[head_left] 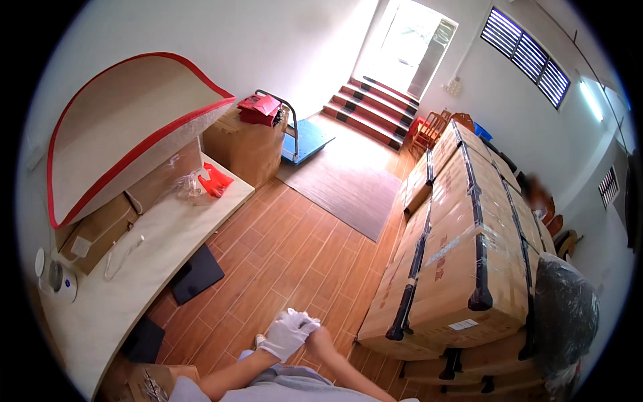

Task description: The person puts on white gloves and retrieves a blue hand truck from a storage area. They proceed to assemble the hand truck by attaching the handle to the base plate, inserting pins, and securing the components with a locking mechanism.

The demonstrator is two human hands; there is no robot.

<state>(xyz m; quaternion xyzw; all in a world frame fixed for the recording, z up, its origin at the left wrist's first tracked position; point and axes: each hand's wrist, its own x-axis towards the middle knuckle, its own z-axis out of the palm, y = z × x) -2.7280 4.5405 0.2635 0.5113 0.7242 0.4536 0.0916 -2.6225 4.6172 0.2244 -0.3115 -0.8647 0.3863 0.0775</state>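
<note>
A white-walled room with a brown tiled floor (268, 251) fills the head view; striped steps (375, 110) rise to a bright doorway (408, 50) at the far end, with a grey mat (348, 191) before them. Along the left runs a pale table (161, 248) bearing a red-edged cover (140, 127), a red plastic bag (214, 181) and a small white device (62, 281). Beyond it, a large carton (248, 151) stands beside a blue trolley (311, 141). Strapped cardboard boxes (455, 261) are stacked on the right, with a dark plastic-wrapped bundle (566, 308) next to them.

At the lower middle, the left hand (288, 333) wears a white glove (280, 343). The bare right hand (320, 340) meets it at the finger end, so the two are close together in front of the body. Their fingers overlap; whether the right ones pinch the glove, I cannot tell.
</note>
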